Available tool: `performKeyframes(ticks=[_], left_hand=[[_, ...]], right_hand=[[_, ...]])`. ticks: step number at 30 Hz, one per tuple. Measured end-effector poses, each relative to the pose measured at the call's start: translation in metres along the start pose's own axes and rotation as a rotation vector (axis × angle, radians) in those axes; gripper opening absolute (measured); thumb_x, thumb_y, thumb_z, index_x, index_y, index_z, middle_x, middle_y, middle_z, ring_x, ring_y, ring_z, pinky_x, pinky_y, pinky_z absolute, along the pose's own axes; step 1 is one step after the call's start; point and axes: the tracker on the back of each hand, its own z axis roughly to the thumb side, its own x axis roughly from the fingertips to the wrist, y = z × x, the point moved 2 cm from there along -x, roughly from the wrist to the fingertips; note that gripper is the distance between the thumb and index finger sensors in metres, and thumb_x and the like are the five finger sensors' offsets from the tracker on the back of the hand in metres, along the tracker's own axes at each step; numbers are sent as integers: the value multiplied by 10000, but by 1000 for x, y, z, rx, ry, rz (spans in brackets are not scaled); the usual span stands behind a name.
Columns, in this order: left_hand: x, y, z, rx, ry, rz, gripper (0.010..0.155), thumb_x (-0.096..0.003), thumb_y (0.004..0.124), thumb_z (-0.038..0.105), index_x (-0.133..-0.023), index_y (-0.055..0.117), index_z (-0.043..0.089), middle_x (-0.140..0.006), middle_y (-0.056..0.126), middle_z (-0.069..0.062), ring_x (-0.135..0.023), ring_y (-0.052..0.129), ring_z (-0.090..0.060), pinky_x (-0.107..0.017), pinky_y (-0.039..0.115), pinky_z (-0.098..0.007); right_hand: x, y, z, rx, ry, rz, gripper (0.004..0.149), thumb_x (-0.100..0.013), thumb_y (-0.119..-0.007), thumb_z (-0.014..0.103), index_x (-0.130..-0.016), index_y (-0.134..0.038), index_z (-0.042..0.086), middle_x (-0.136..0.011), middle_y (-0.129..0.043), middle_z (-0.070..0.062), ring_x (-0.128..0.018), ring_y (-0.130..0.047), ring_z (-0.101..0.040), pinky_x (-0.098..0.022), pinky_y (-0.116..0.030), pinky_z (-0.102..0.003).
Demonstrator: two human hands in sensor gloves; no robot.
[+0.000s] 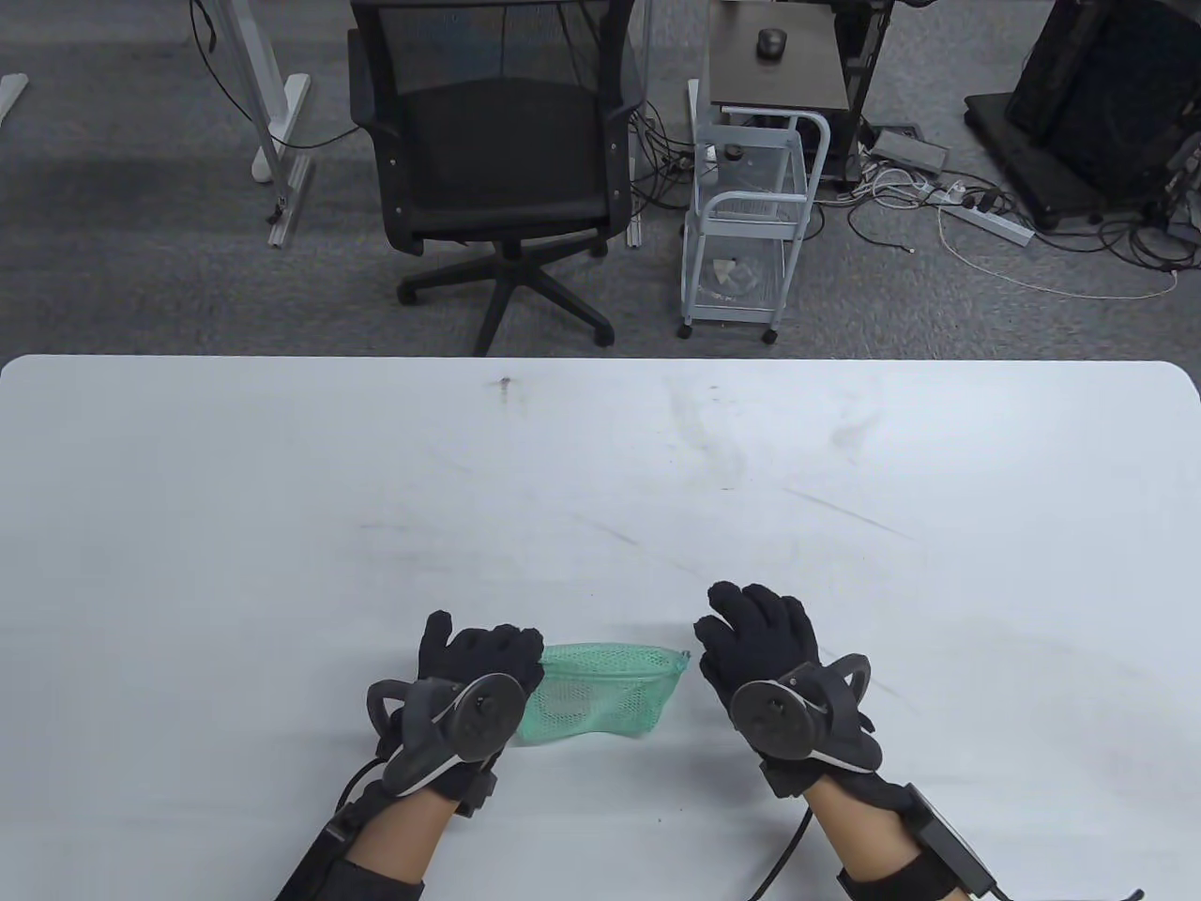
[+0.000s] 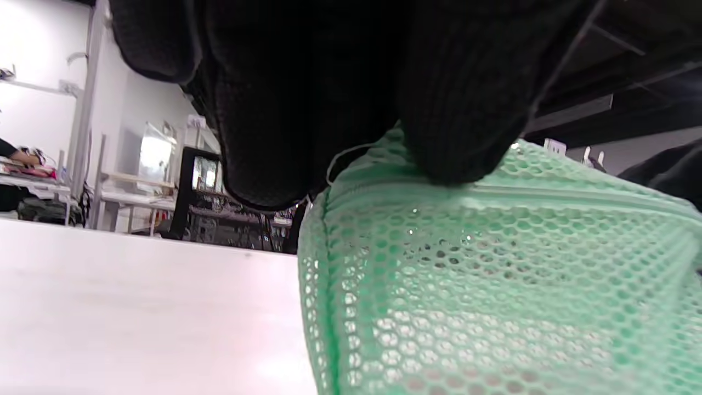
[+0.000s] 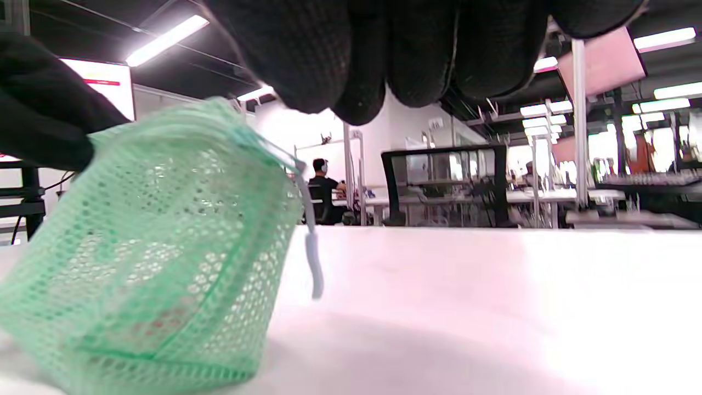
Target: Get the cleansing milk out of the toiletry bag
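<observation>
A green mesh toiletry bag (image 1: 610,690) lies on the white table (image 1: 600,488) near its front edge, zipper closed. A pale item (image 1: 570,699) shows faintly through the mesh. My left hand (image 1: 521,649) grips the bag's left end; in the left wrist view its fingertips (image 2: 460,137) press on the top seam of the bag (image 2: 493,285). My right hand (image 1: 727,624) is open just right of the bag and does not touch it. In the right wrist view the zipper pull (image 3: 315,263) hangs from the bag (image 3: 153,247) below my right fingers (image 3: 384,60).
Beyond the table's far edge stand a black office chair (image 1: 497,160) and a white wire cart (image 1: 746,216). Cables and a power strip (image 1: 985,221) lie on the floor at the back right.
</observation>
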Motion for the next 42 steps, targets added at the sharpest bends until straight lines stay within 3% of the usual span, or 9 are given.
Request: performKeyframes(ticks=[4,9,16,30,42], left_hand=[[3,8,3,74,46,-134,512,-436,964,431,-917,913,262,-954,997,-49,-826,1016,-375,-734,602,-677],[3,11,6,57,55,-141,515,-445,946,439,-925,905,260,-959,991,-55,-827,1012,-377,-734,604,-672],[2,13,5,56,40,-142,506,-451,935,445,-920,909,257,-945,1000,-55,-806,1023,-380,-725,621,-665],[2,14,5,60,32,-134,512,-455,927,449,-929,900,257,-952,994,-59,-813,1018,-381,-724,628,-658],[2,15,6,60,32,-133,517,-457,927,447,-935,896,254,-961,987,-60,-826,1008,-383,-726,622,-660]], right_hand=[[-3,-14,-14,-86,-44,126,421,-533,-879,236,-906,-866,41,-1077,-749,-285,-889,-737,-648,-633,-568,-754],[-5,-23,-20,-149,-65,192,436,-526,-889,240,-914,-862,43,-1076,-750,-286,-887,-741,-649,-632,-571,-755],[-4,-27,-18,-259,23,272,533,-511,-914,269,-981,-800,46,-1105,-704,-290,-902,-714,-657,-636,-564,-757],[-3,-35,-7,-258,84,262,601,-504,-920,270,-1043,-729,85,-1120,-678,-292,-906,-700,-666,-638,-552,-765],[-4,-39,1,-248,149,183,456,-499,-923,253,-922,-860,97,-1097,-728,-266,-897,-741,-645,-634,-563,-762]])
